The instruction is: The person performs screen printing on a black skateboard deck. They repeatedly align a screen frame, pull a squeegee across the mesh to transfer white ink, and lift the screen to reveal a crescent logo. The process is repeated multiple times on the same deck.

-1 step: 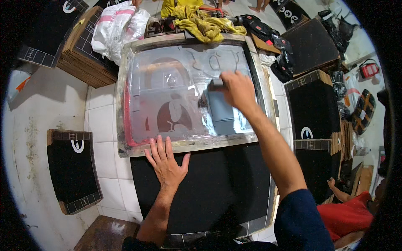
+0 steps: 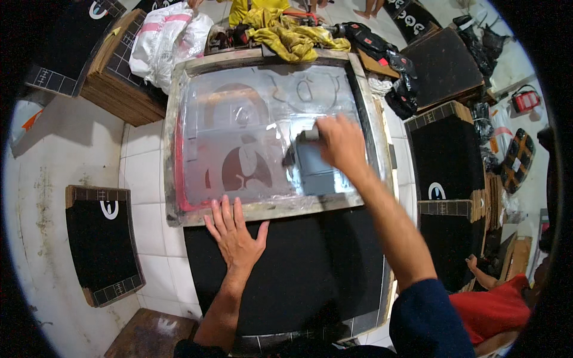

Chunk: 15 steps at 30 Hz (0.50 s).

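A screen-printing frame (image 2: 271,212) with a pale wooden border lies over a black panel (image 2: 286,268). Its translucent mesh (image 2: 239,134) carries dark curved shapes on the left and a drawn outline at the upper right. My left hand (image 2: 236,235) rests with fingers spread on the frame's near edge, thumb toward the black panel. Over the right half of the mesh, my right hand (image 2: 340,140) is closed on a dark squeegee (image 2: 308,133), partly hidden by the fingers. Below it a glossy bluish reflection shows on the mesh.
Yellow cloths (image 2: 292,42) lie at the frame's far edge. Stacked black panels (image 2: 447,149) stand on the right, another stack (image 2: 125,77) at the far left beside a white sack (image 2: 167,45). A black panel (image 2: 101,244) leans at the left wall. A person in red (image 2: 489,313) is at lower right.
My right hand and the squeegee have moved slightly toward me across the mesh. My left hand stays on the frame's near edge.
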{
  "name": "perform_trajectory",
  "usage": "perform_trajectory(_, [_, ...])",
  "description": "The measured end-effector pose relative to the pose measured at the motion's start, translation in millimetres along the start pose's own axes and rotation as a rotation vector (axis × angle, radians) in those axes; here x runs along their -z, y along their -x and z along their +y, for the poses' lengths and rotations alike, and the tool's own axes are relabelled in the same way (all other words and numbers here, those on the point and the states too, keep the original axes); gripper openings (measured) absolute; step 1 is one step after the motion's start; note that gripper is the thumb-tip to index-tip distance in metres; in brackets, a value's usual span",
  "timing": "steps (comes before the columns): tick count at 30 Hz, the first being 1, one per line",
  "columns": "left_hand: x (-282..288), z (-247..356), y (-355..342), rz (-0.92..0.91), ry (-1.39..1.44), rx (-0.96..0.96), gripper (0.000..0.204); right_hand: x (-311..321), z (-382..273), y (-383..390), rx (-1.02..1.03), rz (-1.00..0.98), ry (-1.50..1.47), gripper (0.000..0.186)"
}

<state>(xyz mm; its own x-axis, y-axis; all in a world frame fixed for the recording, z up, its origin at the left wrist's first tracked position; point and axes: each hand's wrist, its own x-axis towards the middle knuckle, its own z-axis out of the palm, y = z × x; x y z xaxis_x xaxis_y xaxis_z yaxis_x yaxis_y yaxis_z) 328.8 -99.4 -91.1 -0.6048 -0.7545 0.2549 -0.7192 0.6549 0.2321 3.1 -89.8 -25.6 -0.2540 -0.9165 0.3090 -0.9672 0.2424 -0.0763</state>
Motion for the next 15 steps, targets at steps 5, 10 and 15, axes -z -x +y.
perform_trajectory(5, [-0.2,4.5,-7.5,-0.04,-0.06,0.034,0.097,27.0,-10.7,45.1,0.028,-0.118,-0.075,0.02])
perform_trajectory(10, [-1.9,3.2,-9.0,0.002,-0.074,0.004,0.093,-7.1,19.5,-48.7,-0.068,0.005,-0.036,0.031])
perform_trajectory(15, [-3.8,2.5,-5.9,0.007,-0.083,-0.002,0.089,-1.3,9.9,-32.6,-0.068,0.017,0.02,0.024])
